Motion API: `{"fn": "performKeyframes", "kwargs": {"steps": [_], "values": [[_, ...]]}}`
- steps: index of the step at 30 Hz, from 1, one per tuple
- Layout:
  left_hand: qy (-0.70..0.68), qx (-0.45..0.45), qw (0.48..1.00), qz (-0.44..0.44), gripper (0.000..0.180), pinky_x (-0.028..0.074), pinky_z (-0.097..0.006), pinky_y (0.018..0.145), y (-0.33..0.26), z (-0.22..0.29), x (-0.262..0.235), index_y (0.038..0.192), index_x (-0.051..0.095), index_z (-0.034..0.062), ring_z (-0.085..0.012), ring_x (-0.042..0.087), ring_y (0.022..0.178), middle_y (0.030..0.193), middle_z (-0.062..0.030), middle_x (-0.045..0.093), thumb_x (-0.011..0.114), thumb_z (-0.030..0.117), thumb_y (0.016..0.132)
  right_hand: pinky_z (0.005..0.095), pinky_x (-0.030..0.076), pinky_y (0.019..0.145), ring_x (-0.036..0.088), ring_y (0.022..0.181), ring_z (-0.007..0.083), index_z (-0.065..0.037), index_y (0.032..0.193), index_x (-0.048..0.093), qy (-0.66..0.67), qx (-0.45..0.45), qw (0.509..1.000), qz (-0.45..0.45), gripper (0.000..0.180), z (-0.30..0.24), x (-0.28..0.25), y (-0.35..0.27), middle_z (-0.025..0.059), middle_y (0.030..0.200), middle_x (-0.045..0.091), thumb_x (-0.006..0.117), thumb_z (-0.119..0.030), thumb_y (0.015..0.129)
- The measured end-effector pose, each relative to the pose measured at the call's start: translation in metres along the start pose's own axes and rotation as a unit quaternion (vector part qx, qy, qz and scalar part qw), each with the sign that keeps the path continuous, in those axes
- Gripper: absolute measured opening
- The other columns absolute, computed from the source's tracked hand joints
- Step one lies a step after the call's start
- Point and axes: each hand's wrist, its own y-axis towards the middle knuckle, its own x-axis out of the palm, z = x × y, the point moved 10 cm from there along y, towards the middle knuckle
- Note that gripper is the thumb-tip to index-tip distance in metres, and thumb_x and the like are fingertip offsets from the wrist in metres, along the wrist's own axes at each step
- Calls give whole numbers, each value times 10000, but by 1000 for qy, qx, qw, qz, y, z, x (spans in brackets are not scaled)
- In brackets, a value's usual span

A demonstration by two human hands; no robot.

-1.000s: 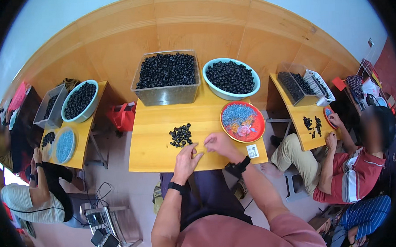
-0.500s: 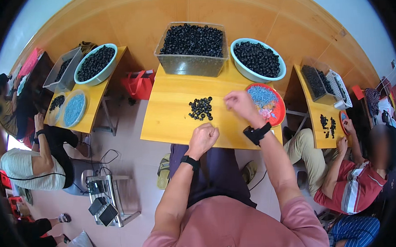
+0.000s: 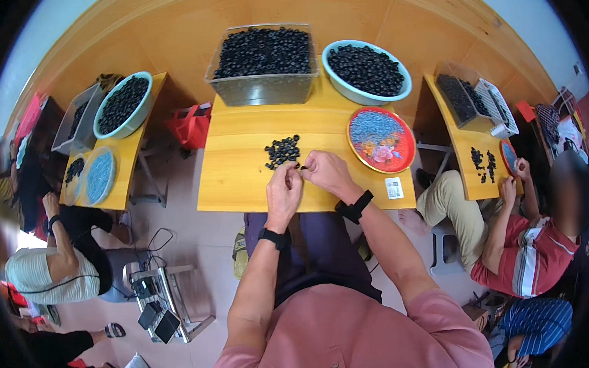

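My left hand [image 3: 284, 192] and my right hand [image 3: 327, 174] meet fingertip to fingertip over the near part of the yellow table. Both are closed in a pinch. A small black piece [image 3: 303, 167] shows between the fingertips, at the left hand's tips; whatever the right fingers pinch is too small to make out. Just beyond the hands lies a loose pile of small black round pieces [image 3: 281, 151], some with a hole visible. Right of my right hand, a red flowered tray [image 3: 406, 153] holds many small thin blue pieces [image 3: 374, 125].
At the table's back stand a clear bin [image 3: 263, 91] and a light-blue basin [image 3: 370, 98], both full of black pieces. A white label [image 3: 394, 188] lies near the front right corner. Co-workers sit at tables on the left [image 3: 136, 149] and right [image 3: 449, 150]. A red bag [image 3: 190, 128] hangs left.
My right hand has come from beside the tray down and left to meet my left hand. The left hand has turned its fingertips toward it. The whole view has shifted slightly.
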Motion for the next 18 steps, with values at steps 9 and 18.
{"fn": "performKeyframes", "kwargs": {"steps": [9, 18], "values": [[-12, 50, 988, -147, 216, 499, -290, 640, -5, 11, 22, 1085, 707, 21, -163, 585, 665, 843, -91, 656, 725, 9, 869, 269, 512, 588, 630, 626, 116, 21, 823, 699, 326, 70, 940, -73, 258, 44, 20, -20, 66, 721, 690, 764, -227, 797], [-15, -10, 991, -132, 190, 524, -267, 678, -8, -6, 24, 1040, 706, -19, -112, 599, 690, 829, -75, 709, 757, 79, 886, 372, 547, 628, 715, 688, 248, -13, 844, 731, 212, 9, 977, 23, 187, 58, -24, -24, 148, 812, 740, 690, -196, 838]]}}
